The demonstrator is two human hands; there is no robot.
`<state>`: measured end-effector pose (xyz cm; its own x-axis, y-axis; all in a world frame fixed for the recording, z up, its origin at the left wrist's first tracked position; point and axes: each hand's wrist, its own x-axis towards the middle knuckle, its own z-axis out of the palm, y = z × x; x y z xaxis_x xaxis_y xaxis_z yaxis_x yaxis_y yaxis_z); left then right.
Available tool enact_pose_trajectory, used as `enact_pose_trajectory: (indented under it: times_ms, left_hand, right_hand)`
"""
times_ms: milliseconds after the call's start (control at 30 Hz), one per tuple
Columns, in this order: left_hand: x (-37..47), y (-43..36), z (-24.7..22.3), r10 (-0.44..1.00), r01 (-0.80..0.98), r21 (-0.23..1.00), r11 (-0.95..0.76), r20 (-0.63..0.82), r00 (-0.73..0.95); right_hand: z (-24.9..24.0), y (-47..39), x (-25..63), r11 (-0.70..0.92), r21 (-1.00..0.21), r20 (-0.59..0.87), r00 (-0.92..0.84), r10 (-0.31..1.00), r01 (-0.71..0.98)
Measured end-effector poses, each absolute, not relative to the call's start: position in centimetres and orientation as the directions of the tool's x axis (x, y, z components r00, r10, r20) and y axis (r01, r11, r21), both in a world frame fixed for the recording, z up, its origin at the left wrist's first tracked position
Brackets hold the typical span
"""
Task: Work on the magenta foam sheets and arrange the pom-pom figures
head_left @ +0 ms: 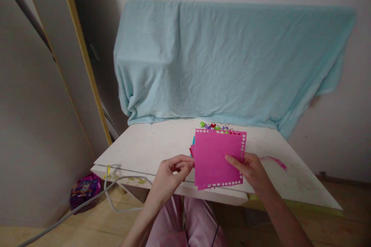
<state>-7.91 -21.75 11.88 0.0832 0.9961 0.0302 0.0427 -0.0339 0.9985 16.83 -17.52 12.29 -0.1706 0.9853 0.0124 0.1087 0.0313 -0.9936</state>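
A square pink sheet of paper (217, 158), with small shapes punched along its top, right and bottom edges, is held up over the front of the white table. My right hand (251, 170) grips it at the right edge, thumb flat on the face and fingers hidden behind. At the left edge, my left hand (176, 170) pinches the paper between thumb and fingers. More layers show along the left and bottom edges. Blue and red corners (191, 150) stick out just beyond the left side; what they belong to is partly hidden.
Several small round green, purple and red objects (213, 126) lie behind the paper on the white table (156, 139). A punched pink strip (278, 161) rests at the right. Light blue cloth (226, 61) drapes behind. A grey cable (87, 202) and purple package (85, 195) are at lower left.
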Motion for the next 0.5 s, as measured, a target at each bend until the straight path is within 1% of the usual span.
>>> enact_pose_trajectory:
  times_ms: [167,300,500]
  left_hand:
    - [-7.65,-21.83,12.55,0.997,0.077,0.996,-0.047,0.042,0.06]
    - [-7.61,-21.84,12.78,0.996,0.117,0.989,-0.091,0.089,0.02]
    - [-7.64,-21.81,12.35,0.994,0.157,0.981,-0.111,0.108,0.028]
  right_hand:
    - [12.53,-17.7,16.75,0.035,-0.992,0.014,-0.174,0.985,0.118]
    - [12.21,-17.72,16.94,0.04,-0.991,0.016,-0.184,0.983,0.127]
    - [11.88,-17.74,17.0,0.044,-0.991,0.02,-0.182,0.983,0.129]
